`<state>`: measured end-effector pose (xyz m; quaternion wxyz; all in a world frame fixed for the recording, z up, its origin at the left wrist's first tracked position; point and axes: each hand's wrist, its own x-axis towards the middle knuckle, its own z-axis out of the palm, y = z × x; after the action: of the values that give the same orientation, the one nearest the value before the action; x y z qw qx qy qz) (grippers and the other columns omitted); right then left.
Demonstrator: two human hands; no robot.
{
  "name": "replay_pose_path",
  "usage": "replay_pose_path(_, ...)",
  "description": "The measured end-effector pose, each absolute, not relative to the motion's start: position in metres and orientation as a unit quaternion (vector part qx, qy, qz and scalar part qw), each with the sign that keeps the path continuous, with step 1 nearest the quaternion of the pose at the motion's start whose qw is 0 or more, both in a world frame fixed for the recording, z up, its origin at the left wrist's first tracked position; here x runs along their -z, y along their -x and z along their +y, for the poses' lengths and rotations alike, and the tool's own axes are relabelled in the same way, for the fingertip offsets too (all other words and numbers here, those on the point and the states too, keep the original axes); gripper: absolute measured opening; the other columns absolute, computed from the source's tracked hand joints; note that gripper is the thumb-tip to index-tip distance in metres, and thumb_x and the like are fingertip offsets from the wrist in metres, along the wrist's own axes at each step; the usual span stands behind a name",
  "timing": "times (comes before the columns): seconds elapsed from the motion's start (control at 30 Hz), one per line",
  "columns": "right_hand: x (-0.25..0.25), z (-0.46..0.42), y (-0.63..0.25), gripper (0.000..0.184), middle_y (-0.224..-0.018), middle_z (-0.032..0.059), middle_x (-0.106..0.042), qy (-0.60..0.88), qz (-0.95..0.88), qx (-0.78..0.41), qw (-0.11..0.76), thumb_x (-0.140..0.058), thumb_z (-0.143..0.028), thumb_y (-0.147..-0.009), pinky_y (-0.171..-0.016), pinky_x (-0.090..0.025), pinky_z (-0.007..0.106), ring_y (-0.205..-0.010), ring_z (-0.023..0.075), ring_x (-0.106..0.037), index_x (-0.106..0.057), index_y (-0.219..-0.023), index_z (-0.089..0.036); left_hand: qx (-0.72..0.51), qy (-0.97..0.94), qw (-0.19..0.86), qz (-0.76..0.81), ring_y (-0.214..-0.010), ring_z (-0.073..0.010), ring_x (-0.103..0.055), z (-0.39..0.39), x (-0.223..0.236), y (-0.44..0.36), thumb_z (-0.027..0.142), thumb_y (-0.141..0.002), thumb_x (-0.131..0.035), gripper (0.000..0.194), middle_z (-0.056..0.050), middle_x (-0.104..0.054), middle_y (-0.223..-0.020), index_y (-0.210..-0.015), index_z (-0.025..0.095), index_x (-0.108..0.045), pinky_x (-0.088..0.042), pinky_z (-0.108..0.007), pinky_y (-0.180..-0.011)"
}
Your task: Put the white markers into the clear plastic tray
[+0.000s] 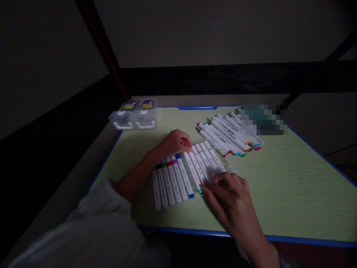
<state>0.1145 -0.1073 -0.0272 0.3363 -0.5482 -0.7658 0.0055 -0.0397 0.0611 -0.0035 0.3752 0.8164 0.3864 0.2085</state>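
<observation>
Two groups of white markers lie side by side in the middle of the table. The left row of markers (173, 180) has coloured bands in green, red, purple and blue. The right row of markers (205, 160) rests in a clear plastic tray (224, 160). My left hand (177, 143) is at the far ends between the two rows, fingers curled in; what they pinch is hidden. At the near ends of the right row is my right hand (232, 195), its thumb and bent fingers closed at a marker (197, 178) with a green end.
More white markers (225, 132) with coloured ends lie in a loose pile at the back right, beside a pixelated patch. Two clear plastic cases (145, 115) with white handles stand at the back left. A blue edge (195, 231) runs round the light green table (290, 193).
</observation>
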Motion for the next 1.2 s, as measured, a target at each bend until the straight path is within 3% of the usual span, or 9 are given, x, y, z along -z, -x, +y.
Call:
replay_pose_path(0.33, 0.027, -0.107, -0.113, 0.016, -0.080, 0.0048, -0.053, 0.533, -0.783, -0.011, 0.321, -0.049, -0.024, -0.084, -0.072, -0.033, 0.036, -0.078, 0.0192, -0.048, -0.064, -0.081, -0.020, -0.206, -0.828, 0.361, 0.377, -0.050, -0.0071, -0.048, 0.059, 0.003, 0.038, 0.006, -0.058, -0.061, 0.006, 0.003, -0.055, -0.052, -0.062, 0.011, -0.062, -0.040, -0.020, -0.053)
replay_pose_path(0.6, 0.030, -0.112, -0.119, 0.019, -0.081, 0.0040, -0.055, 0.511, -0.783, -0.001, 0.354, -0.057, -0.028, -0.081, -0.071, -0.039, 0.035, -0.079, 0.0183, -0.050, -0.061, -0.096, -0.018, -0.220, -0.860, 0.271, 0.373, -0.058, -0.0097, -0.044, 0.064, 0.008, 0.045, 0.018, -0.057, -0.067, 0.011, 0.002, -0.049, -0.062, -0.063, 0.012, -0.061, -0.035, -0.023, -0.055)
replay_pose_path(0.7, 0.033, -0.117, -0.125, 0.018, -0.080, 0.0043, -0.055, 0.518, -0.764, 0.006, 0.385, -0.056, -0.025, -0.081, -0.067, -0.041, 0.034, -0.078, 0.0179, -0.051, -0.061, -0.096, -0.018, -0.207, -0.848, 0.295, 0.390, -0.057, -0.0102, -0.043, 0.065, 0.012, 0.048, 0.022, -0.057, -0.066, 0.014, 0.002, -0.047, -0.061, -0.063, 0.013, -0.057, -0.034, -0.024, -0.054)
replay_pose_path(0.9, 0.037, -0.121, -0.130, 0.025, -0.086, 0.0054, -0.057, 0.507, -0.788, -0.020, 0.350, -0.056, -0.026, -0.081, -0.067, -0.045, 0.034, -0.079, 0.0179, -0.053, -0.059, -0.105, -0.019, -0.182, -0.813, 0.358, 0.423, -0.059, -0.0111, -0.047, 0.069, 0.018, 0.050, 0.030, -0.057, -0.068, 0.024, 0.001, -0.051, -0.062, -0.068, 0.013, -0.055, -0.037, -0.024, -0.054)
replay_pose_path(1.07, 0.035, -0.118, -0.126, 0.014, -0.078, 0.0054, -0.055, 0.492, -0.794, -0.009, 0.359, -0.053, -0.019, -0.082, -0.061, -0.045, 0.032, -0.072, 0.0164, -0.052, -0.064, -0.090, -0.016, -0.154, -0.809, 0.381, 0.420, -0.057, -0.0102, -0.049, 0.070, 0.014, 0.049, 0.027, -0.060, -0.066, 0.018, 0.000, -0.054, -0.058, -0.064, 0.011, -0.058, -0.038, -0.023, -0.055)
replay_pose_path(1.2, 0.033, -0.116, -0.124, 0.015, -0.074, 0.0052, -0.057, 0.474, -0.797, -0.007, 0.375, -0.050, -0.015, -0.083, -0.058, -0.045, 0.031, -0.069, 0.0155, -0.053, -0.065, -0.083, -0.016, -0.159, -0.804, 0.381, 0.428, -0.056, -0.0098, -0.050, 0.069, 0.012, 0.049, 0.025, -0.059, -0.067, 0.018, 0.000, -0.055, -0.058, -0.065, 0.010, -0.059, -0.037, -0.023, -0.053)
